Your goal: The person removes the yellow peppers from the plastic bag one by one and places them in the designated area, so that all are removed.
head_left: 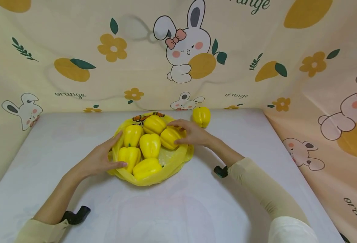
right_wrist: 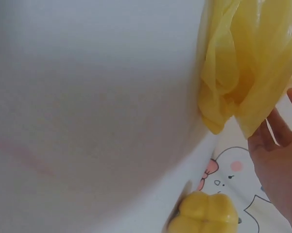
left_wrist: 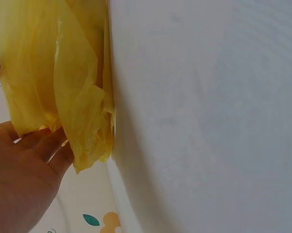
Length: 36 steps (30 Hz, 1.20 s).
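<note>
A yellow plastic bag (head_left: 178, 158) lies on the table with its mouth spread wide, several yellow bell peppers (head_left: 150, 145) inside. At its left side, my left hand (head_left: 97, 160) holds the bag, fingers along the outside and thumb over the rim by the lower-left pepper (head_left: 129, 158). In the left wrist view its fingers meet the crinkled plastic (left_wrist: 34, 73). My right hand (head_left: 193, 132) grips the pepper at the bag's right (head_left: 170, 137), thumb and fingertips around its near end. The right wrist view has that hand (right_wrist: 279, 160) beside the bag (right_wrist: 252, 63).
One more yellow bell pepper (head_left: 201, 116) sits outside the bag, at the table's back edge behind my right hand. A printed cloth (head_left: 148, 67) hangs behind the white table (head_left: 166, 216) and along its sides. Black wrist mounts (head_left: 76, 215) stick out by both forearms.
</note>
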Motion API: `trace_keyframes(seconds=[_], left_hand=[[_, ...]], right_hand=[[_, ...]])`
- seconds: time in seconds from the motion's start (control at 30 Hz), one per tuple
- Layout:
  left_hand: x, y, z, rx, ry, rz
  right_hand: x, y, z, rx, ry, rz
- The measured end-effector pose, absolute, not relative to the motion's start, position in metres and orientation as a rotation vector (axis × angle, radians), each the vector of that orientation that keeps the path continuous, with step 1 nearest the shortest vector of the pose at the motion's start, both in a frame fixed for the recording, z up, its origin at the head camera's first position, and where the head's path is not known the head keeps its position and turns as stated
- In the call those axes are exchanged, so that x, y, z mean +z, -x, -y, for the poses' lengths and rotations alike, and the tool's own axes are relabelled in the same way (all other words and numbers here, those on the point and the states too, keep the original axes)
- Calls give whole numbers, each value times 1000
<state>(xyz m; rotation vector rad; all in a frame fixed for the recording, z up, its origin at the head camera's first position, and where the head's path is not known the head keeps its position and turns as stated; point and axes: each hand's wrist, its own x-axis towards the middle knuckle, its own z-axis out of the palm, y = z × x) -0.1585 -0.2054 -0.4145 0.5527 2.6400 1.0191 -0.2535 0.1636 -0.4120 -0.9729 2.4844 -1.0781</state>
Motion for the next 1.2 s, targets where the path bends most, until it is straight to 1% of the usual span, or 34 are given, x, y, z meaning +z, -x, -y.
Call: trace_keyframes(seconds=[0.23,0.63,0.93,1.2], left_hand=[[-415,158,205,1030,-551,-2640],[-415,157,206,1012,-549,-2649],[-415,158,206,1007,-548,-2653],[-415,158,206,1014,-546,-2645]], right_hand=[[-420,253,-163,-1082,929,-2468],[-426,254,-162,-948,886,-2491],[-423,248,-165,-1071,851,-2477],[-413,243,-166,-1183,809,-2474]])
